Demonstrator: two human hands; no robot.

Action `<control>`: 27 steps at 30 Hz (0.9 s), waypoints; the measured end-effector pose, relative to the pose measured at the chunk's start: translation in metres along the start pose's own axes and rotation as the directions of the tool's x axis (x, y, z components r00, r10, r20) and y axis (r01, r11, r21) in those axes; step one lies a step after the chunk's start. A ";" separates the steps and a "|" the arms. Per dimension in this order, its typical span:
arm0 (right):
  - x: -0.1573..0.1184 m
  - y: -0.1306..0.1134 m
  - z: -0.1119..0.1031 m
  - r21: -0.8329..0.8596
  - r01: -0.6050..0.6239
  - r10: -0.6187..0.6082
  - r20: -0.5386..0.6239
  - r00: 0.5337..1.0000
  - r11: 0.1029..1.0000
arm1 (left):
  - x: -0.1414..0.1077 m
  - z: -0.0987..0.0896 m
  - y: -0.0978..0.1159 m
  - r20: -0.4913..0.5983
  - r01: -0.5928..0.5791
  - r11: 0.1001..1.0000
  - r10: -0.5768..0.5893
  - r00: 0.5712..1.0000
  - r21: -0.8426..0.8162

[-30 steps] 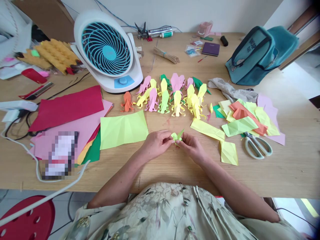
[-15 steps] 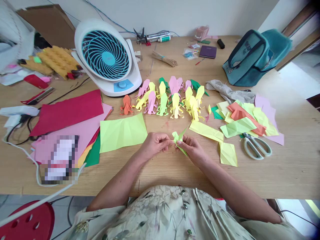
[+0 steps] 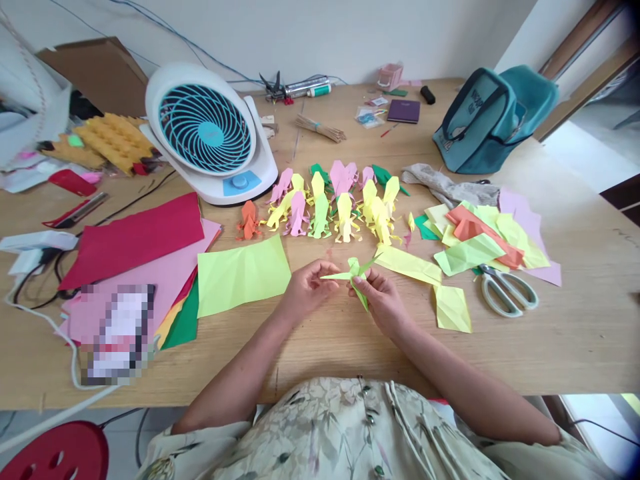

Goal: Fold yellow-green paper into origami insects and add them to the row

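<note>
A light green folded paper figure [image 3: 356,269] with long pointed limbs is pinched between the thumb and fingers of my right hand [image 3: 383,297]. One of its points reaches left, towards my left hand [image 3: 311,287]. The curled fingers and thumb of that hand are apart around this point; whether they touch it is hard to see. Beyond my hands stand several finished paper frogs, among them a yellow one [image 3: 345,217], a light green one [image 3: 319,215], a pink one [image 3: 297,213] and an orange one [image 3: 249,220].
A light green sheet [image 3: 245,273] lies left of my hands, beside stacked coloured paper [image 3: 140,233]. Rightward are yellow scraps [image 3: 453,310], a paper pile [image 3: 493,233] and scissors [image 3: 510,293]. A fan [image 3: 210,133] and a teal bag [image 3: 493,123] stand farther back.
My left fingers have parted and drawn slightly left from the green figure, so its left point now shows whole. My right hand still holds the figure. The view has shifted slightly.
</note>
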State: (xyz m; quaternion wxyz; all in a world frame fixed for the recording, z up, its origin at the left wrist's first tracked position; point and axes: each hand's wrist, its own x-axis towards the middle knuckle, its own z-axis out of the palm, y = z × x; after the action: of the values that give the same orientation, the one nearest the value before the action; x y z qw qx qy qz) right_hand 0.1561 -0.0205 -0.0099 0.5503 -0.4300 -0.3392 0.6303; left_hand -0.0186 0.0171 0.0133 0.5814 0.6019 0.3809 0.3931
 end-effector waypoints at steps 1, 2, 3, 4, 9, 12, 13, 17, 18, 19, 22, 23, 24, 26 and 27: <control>0.000 0.001 0.001 0.003 0.009 -0.009 -0.003 1.000 1.000 | -0.001 0.006 -0.002 -0.017 0.011 1.000 -0.011 1.000 -0.020; 0.000 0.002 0.002 0.007 0.007 -0.007 0.006 1.000 1.000 | -0.001 0.012 -0.005 -0.038 0.027 0.999 -0.029 0.999 -0.040; -0.001 0.003 0.003 0.008 -0.004 0.004 0.024 1.000 1.000 | -0.002 0.017 -0.008 -0.054 0.044 0.996 -0.048 0.997 -0.073; -0.001 0.004 0.004 0.005 -0.022 0.021 0.048 0.999 1.000 | -0.003 0.021 -0.011 -0.080 0.053 0.993 -0.062 0.995 -0.109; -0.002 0.004 0.009 -0.093 -0.053 0.066 0.148 0.987 0.994 | -0.005 0.022 -0.013 -0.216 -0.033 0.999 0.036 0.976 0.019; -0.002 0.001 0.006 -0.111 0.043 -0.036 0.067 0.997 0.993 | -0.005 0.017 -0.009 -0.237 0.001 0.995 0.024 0.971 0.103; -0.001 0.000 0.005 -0.123 0.072 -0.069 0.033 0.997 0.990 | -0.005 0.016 -0.009 -0.225 0.029 0.995 -0.006 0.974 0.100; 0.001 -0.002 0.000 -0.168 0.085 -0.093 -0.044 0.995 0.982 | -0.005 0.019 -0.012 -0.144 0.153 0.988 -0.153 0.978 -0.014; 0.002 -0.002 0.000 -0.162 0.071 -0.080 -0.051 0.995 0.984 | -0.005 0.020 -0.013 -0.125 0.183 0.980 -0.191 0.974 -0.076; 0.002 -0.002 0.000 -0.149 0.056 -0.065 -0.055 0.996 0.987 | -0.004 0.021 -0.015 -0.111 0.203 0.969 -0.219 0.969 -0.140; 0.002 -0.002 0.001 -0.102 0.033 -0.038 -0.048 0.998 0.994 | -0.002 0.023 -0.018 -0.120 0.184 0.951 -0.219 0.968 -0.250; 0.002 -0.002 0.002 -0.091 0.031 -0.035 -0.043 0.998 0.995 | -0.002 0.023 -0.020 -0.128 0.169 0.952 -0.206 0.970 -0.253; 0.001 -0.002 0.002 -0.081 0.030 -0.033 -0.036 0.999 0.996 | -0.001 0.022 -0.020 -0.130 0.163 0.955 -0.200 0.971 -0.249; 0.000 -0.003 0.003 -0.060 0.026 -0.027 -0.027 0.999 0.998 | -0.001 0.021 -0.022 -0.132 0.167 0.960 -0.200 0.971 -0.224; 0.000 -0.004 0.002 -0.049 0.022 -0.024 -0.027 0.999 0.999 | -0.001 0.021 -0.022 -0.138 0.170 0.962 -0.201 0.970 -0.212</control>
State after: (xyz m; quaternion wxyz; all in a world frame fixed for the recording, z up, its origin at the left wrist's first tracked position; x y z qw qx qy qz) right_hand 0.1553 -0.0199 -0.0056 0.5516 -0.4480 -0.3515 0.6095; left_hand 0.0001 0.0087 -0.0086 0.6409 0.4692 0.4396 0.4195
